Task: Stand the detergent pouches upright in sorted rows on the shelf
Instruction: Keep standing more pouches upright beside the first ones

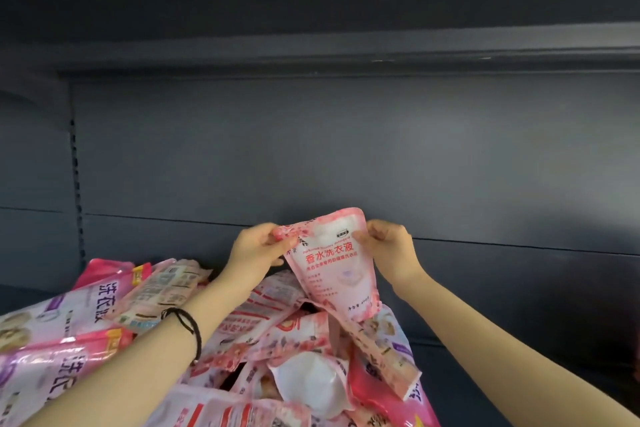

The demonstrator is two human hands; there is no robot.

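Where the slotted post [73,184] ran up the far left of the dark bay, the back panel [346,149] stood plain grey behind everything, with the upper shelf [346,55] overhanging it.

Near left: a heap [242,333] of detergent packs, lying flat and overlapping, none upright. Leftmost in it, purple packs [45,367] lay on their sides with the print turned sideways. A pink pack [104,270] poked out behind them, at the far edge of the heap.

Left forearm crossed over the heap, a black band [188,326] round the wrist. Left hand [258,250] pinched the top left corner of the pouch [334,263], thumb in front, fingers curled behind.

Pouch: pink and white, red print facing the camera and readable. It was held roughly upright above the middle of the heap, in front of the back panel, with its top wider than its foot. The lower end reached down to the packs beneath. Could not tell whether it touched them or hung just clear.

Below the pouch, a pale pack [311,388] lay with its white face up among the pink ones.

Right hand [391,246] gripped the pouch's top right edge, thumb on the front face, fingers folded behind. Right forearm came in from the near right corner.

Right of the heap, the shelf board [502,392] showed dark.
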